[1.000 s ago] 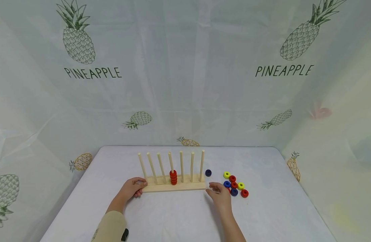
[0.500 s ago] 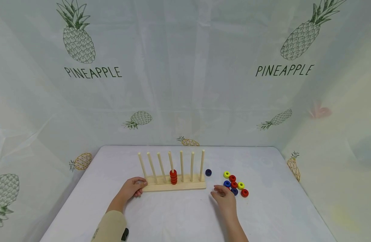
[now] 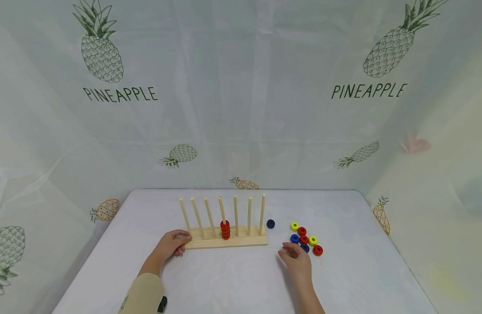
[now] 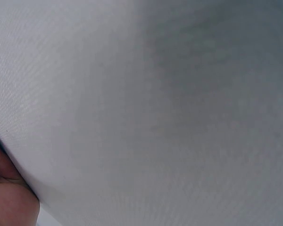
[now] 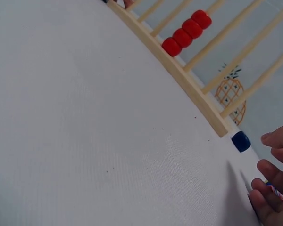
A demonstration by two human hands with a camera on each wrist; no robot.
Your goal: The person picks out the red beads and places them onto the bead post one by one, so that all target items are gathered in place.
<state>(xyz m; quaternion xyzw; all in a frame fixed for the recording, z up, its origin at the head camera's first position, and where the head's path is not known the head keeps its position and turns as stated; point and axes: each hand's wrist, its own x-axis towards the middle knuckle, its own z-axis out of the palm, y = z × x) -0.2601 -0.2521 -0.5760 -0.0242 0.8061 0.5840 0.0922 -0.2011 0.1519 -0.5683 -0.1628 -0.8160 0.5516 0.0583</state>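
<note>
A wooden peg rack (image 3: 234,242) with several upright pegs stands on the table. Stacked on its middle peg are several red beads (image 3: 225,230), also plain in the right wrist view as red beads (image 5: 183,36). My left hand (image 3: 173,242) grips the left end of the base; the left wrist view catches only a bit of that hand (image 4: 12,197). To the right of the rack my right hand (image 3: 297,258) hovers with fingers loosely bent and apart, nothing visible between them. Just beyond its fingertips lie loose beads, among them a blue bead (image 3: 295,238) and a dark blue bead (image 3: 305,248), partly covered.
A lone dark blue bead (image 3: 270,223) lies off the rack's right end. Red beads (image 3: 317,250) and yellow beads (image 3: 312,240) make up the rest of the loose group. Behind the white table (image 3: 225,283) hangs a pineapple-print curtain (image 3: 241,109).
My right hand has drawn away from the rack's right end, moving right and slightly nearer, toward the loose beads. The left hand, rack and beads stay in place.
</note>
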